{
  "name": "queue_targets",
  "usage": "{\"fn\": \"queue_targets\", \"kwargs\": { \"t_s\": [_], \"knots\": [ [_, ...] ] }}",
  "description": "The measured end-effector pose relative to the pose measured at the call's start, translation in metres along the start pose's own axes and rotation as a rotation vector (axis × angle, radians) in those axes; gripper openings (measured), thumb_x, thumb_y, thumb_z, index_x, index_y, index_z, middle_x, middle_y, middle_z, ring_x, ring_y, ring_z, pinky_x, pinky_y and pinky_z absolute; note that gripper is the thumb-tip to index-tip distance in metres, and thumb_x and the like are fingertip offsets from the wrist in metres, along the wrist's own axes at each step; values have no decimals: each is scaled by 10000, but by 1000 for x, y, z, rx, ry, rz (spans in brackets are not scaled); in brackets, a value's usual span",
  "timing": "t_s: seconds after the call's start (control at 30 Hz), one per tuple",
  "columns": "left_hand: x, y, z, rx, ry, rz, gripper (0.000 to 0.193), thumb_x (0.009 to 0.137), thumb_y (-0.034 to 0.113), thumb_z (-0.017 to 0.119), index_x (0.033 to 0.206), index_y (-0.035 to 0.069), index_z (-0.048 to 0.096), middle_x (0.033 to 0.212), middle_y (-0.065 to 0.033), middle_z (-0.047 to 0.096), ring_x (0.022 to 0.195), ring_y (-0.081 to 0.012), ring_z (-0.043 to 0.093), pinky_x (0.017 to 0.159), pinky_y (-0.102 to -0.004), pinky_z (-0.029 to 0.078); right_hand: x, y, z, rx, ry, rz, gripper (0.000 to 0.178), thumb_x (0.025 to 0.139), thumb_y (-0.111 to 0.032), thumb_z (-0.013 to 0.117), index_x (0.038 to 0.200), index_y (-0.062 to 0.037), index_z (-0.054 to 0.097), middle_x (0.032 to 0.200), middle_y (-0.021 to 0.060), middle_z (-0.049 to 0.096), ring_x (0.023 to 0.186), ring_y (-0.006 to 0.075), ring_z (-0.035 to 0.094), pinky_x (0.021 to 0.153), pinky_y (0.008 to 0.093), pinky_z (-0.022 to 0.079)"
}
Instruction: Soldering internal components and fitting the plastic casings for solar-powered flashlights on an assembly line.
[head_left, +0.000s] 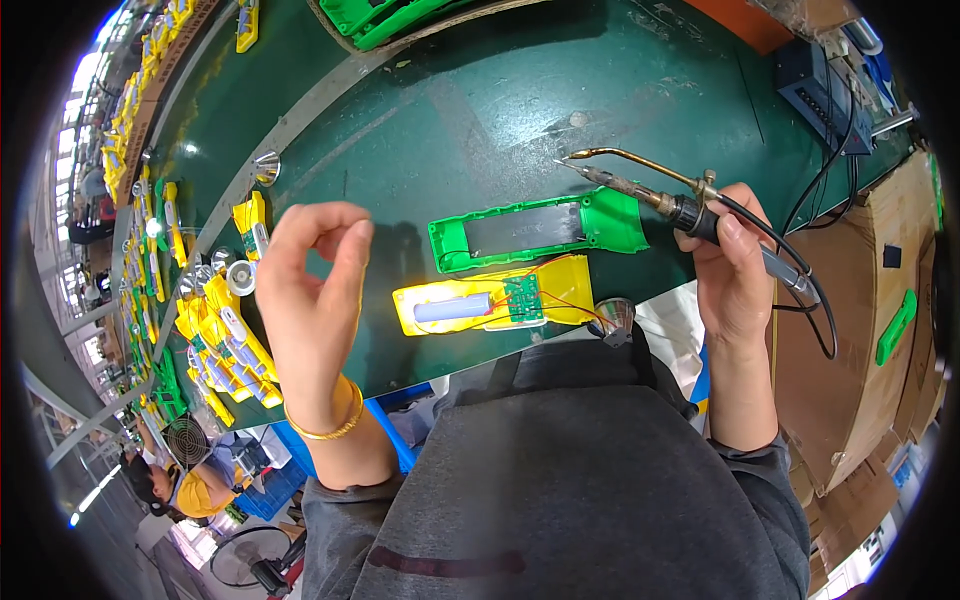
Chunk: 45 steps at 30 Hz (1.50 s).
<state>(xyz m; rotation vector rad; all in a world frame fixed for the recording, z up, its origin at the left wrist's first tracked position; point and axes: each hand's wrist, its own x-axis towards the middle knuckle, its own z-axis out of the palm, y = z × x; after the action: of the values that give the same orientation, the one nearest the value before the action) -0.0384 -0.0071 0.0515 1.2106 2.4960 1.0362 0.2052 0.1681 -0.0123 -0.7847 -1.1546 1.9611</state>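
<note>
Right hand (733,262): fingers closed around the soldering iron (672,203) handle, raised at the right over the table (480,110); tip points left, toward the far side of the green shell.
Left hand (312,300): raised at the left, holding nothing; thumb and forefinger curled toward each other with a gap between them; gold bangle (330,425) on the wrist.
Yellow shell (495,300): lies open on the table's near edge, between the hands; holds a pale cylindrical cell (452,308) and a green circuit board (522,298) with red wires.
Green shell (540,228): just beyond the yellow one, open side up.
Reflector (615,318): silver cone, just right of the yellow shell.
Left side: rows of yellow and green parts (222,345).
Right side: cardboard boxes (860,330).
</note>
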Motion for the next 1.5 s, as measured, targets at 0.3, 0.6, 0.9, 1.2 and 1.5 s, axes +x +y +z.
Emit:
{"fn": "queue_targets", "kwargs": {
  "t_s": [0.3, 0.6, 0.9, 1.2, 1.5],
  "knots": [
    [-28, 51, 75, 185, -183, 273, 135, 689, 115, 699, 808, 76, 647, 791, -36, 590, 777, -216, 544, 736, -357, 353, 4, 18, 29, 211, 12, 70, 179, 859, -189, 505, 924, -23, 501, 840, 100, 599, 734, 145, 542, 713, 265, 427],
    [-29, 34, 70, -72, -305, 317, 209, 698, -28, 666, 892, 46, 691, 862, -64, 638, 811, -184, 590, 722, -268, 453, -10, 31, 32, 410, 30, 101, 109, 873, -107, 517, 938, -20, 512, 863, 54, 565, 782, 133, 569, 734, 274, 470],
    [-19, 43, 79, -151, -314, 29, 73, 728, 18, 662, 795, 1, 640, 698, -83, 616, 648, -183, 598, 621, -265, 461, -9, 29, 22, 423, -29, 91, 174, 875, -195, 511, 965, -46, 508, 901, 91, 608, 814, 175, 588, 762, 303, 467],
    [-5, 59, 86, 187, -398, 0, 99, 681, 127, 679, 639, 54, 627, 592, -116, 598, 554, -303, 597, 530, -377, 469, -9, 31, 20, 505, -23, 147, 197, 883, -231, 487, 962, -51, 494, 889, 85, 619, 793, 165, 571, 768, 311, 435],
    [-2, 57, 84, 168, -372, -31, 92, 670, 130, 660, 631, 52, 630, 576, -115, 600, 542, -294, 601, 539, -380, 483, -5, 31, 19, 606, -29, 138, 175, 902, -206, 454, 945, -47, 515, 880, 83, 617, 791, 156, 559, 777, 311, 425]
  ]
}}
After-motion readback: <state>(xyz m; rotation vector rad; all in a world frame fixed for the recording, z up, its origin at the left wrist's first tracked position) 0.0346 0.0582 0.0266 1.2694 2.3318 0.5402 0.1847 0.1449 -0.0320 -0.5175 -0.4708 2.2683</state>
